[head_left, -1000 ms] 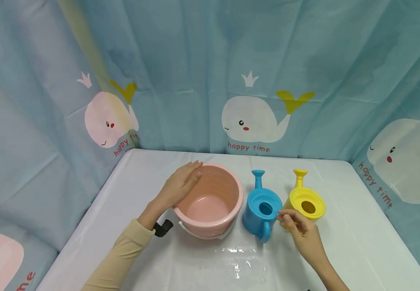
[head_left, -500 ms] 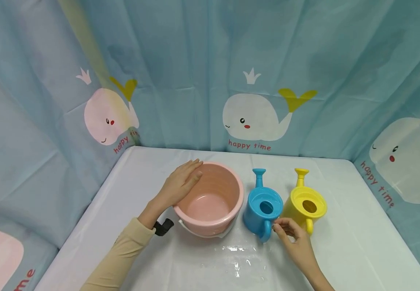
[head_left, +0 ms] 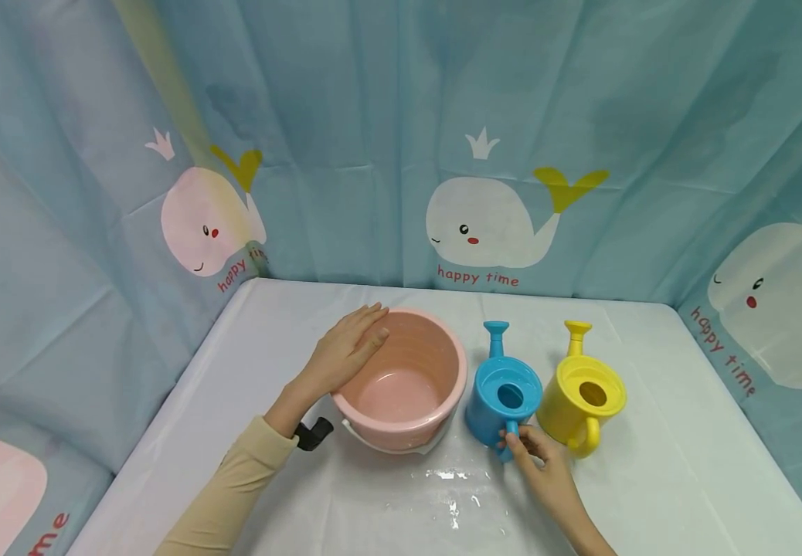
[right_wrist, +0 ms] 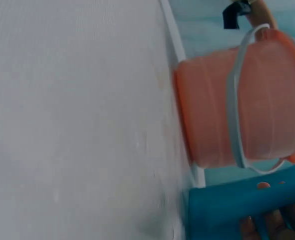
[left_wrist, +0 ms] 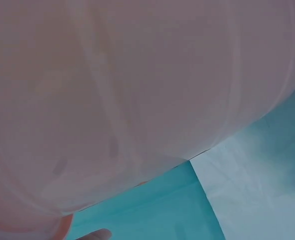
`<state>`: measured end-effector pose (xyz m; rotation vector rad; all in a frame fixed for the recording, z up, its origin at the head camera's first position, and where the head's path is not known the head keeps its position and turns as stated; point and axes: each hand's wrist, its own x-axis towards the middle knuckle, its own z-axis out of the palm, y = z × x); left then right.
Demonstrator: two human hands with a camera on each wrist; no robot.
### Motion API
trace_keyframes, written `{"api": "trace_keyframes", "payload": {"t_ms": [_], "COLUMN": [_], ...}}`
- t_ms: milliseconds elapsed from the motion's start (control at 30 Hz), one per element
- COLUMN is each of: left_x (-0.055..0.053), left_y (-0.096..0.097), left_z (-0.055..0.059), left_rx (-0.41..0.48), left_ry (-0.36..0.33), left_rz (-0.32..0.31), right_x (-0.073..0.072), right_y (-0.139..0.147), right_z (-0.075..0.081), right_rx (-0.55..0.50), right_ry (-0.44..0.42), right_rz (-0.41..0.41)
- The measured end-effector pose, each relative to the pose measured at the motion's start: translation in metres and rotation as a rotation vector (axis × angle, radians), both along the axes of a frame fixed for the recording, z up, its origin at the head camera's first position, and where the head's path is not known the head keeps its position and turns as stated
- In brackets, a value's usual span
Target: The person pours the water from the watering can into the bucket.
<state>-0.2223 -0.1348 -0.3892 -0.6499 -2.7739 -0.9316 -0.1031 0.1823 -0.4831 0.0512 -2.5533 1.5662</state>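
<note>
While the blue curtain point(head_left: 345, 116) w/ whale prints point(head_left: 480, 224) hangs behind & along both sides of the white tbl point(head_left: 679, 432), a beige sleeve point(head_left: 237, 483) comes in from lower L, ending in the L hand point(head_left: 345, 351). Fingers there are straight & laid along the L rim of the pink bucket point(head_left: 418, 351), thumb toward the inside; hand rests on it, not curled round. Small black gadget point(head_left: 314, 435) sits at that wrist.

Bucket's upright on tbl, approx mid, mouth up, its white handle point(head_left: 380, 450) hanging down on the near side. L wrist cam: mostly bucket wall, plus a bit of finger at bottom edge.

Wet patch point(head_left: 453, 494) shines on the tbl in front, to the R of the bucket's middle.

Next R, just beside the bucket: blue watering can point(head_left: 487, 409), upright, spout pointing away, handle toward the person. Can't tell if it touches the bucket. R hand point(head_left: 540, 459) grips that handle, thumb on the near side, fingers wrapped behind; R wrist cam shows fingers thru the handle gap too.

Farthest R on tbl, just beside the blue one: yellow watering can point(head_left: 575, 413), also upright, spout away, handle near the R hand.
</note>
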Motion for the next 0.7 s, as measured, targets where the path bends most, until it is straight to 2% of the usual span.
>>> {"api": "trace_keyframes", "payload": {"t_ms": [133,233,433,533,700], "left_x": [0.001,0.001,0.001,0.002,0.001], "left_y": [-0.001,-0.002,-0.002,-0.002,-0.001], "left_z": [0.0,0.0,0.001,0.001,0.002], "left_rx": [0.001,0.001,0.007,0.017,0.011], "left_ry": [-0.004,-0.007,-0.005,0.003,0.011], "left_rz": [0.008,0.009,0.009,0.006,-0.018], "right_x": [0.003,0.005,0.007,0.008,0.013], "right_y": [-0.008,-0.015,-0.029,-0.034,-0.036], "right_z": [0.0,0.0,-0.007,-0.01,-0.011], "right_rx": [-0.092,-0.154,-0.175,-0.188,-0.209], "right_ry": [-0.018,-0.027,0.093,0.127,0.112], "right_rz": [0.033,0.023,0.0,-0.038,-0.121]}}
